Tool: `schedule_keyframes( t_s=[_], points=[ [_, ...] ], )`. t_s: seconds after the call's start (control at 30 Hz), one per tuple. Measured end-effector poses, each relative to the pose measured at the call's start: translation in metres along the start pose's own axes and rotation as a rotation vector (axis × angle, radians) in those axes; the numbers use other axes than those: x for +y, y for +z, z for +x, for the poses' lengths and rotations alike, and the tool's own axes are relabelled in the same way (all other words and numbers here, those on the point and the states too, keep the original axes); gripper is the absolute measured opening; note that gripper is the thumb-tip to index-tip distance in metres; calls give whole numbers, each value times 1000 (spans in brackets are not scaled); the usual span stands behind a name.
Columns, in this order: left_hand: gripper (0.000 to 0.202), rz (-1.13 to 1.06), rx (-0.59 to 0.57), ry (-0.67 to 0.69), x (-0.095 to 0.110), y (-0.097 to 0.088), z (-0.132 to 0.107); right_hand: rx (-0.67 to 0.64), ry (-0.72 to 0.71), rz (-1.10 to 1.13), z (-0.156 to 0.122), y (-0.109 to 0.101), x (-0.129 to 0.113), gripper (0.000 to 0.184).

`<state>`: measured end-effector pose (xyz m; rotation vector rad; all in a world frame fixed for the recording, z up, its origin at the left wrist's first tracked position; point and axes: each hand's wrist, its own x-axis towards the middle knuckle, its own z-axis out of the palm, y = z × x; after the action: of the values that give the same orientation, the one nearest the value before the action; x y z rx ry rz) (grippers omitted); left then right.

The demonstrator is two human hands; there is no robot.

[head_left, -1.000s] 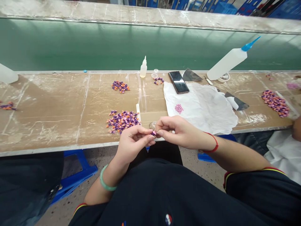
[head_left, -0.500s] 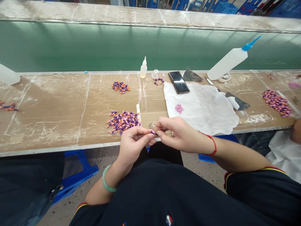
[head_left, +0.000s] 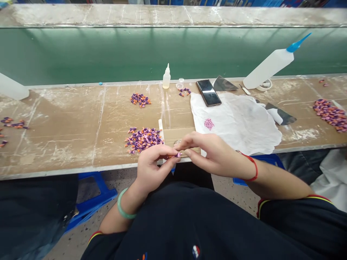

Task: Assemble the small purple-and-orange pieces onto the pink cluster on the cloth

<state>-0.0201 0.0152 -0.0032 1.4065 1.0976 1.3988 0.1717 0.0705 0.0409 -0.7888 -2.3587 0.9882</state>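
Note:
Between the thumb and fingers of my left hand [head_left: 150, 165] is a tiny purple, orange and pink figurine [head_left: 178, 155], its pink end pointing right. My right hand [head_left: 210, 152] is just to the right of it, thumb and forefinger parted; whether a fingertip touches my left hand, I cannot tell. Left of the hands lies a pile of similar figurines [head_left: 143, 140], bordered by a white strip [head_left: 161, 126]. Partly behind my right fingers shows a small clear round piece [head_left: 177, 142]. Tiny pink pieces [head_left: 209, 124] lie on a white paper sheet [head_left: 244, 124].
Along the back stand a small dropper bottle [head_left: 166, 77] and a large leaning white bottle [head_left: 268, 68] with a blue nozzle. A phone [head_left: 208, 92] lies on the sheet's corner. More figurines [head_left: 140, 100] sit farther back, and another pile [head_left: 330, 115] is at the right.
My right thumb and forefinger have let go of the figurine and spread apart. The figurine stays in my left hand, turned more sideways. The view has shifted slightly.

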Motion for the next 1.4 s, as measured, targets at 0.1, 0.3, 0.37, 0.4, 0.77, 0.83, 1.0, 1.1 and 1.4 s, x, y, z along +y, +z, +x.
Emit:
schedule_keyframes(
  t_s=[0.1,0.3,0.37,0.4,0.77,0.83,1.0,1.1,1.4],
  points=[
    [14,150,-37,249,5,-1,4,102,33,16,-4,-8,2,13],
    [9,481,-65,340,-5,-16,20,210,120,-117,-17,-21,39,7],
    [10,653,-89,302,-16,-34,26,233,181,-155,-25,-22,60,12],
    [11,730,-109,269,-22,-44,29,246,223,-168,-30,-22,71,16],
    [19,1007,84,-345,-74,-93,153,337,455,-198,-50,-21,120,27],
    [18,1046,97,-365,-87,-90,175,341,454,-193,-50,-20,120,27],
    [21,1105,120,-418,-102,-83,193,363,476,-198,-56,-21,121,29],
    [26,1105,125,-430,-104,-80,193,395,484,-198,-60,-22,122,30],
    [16,851,180,-375,-94,-92,174,460,503,-224,-71,-34,120,24]
  ],
)
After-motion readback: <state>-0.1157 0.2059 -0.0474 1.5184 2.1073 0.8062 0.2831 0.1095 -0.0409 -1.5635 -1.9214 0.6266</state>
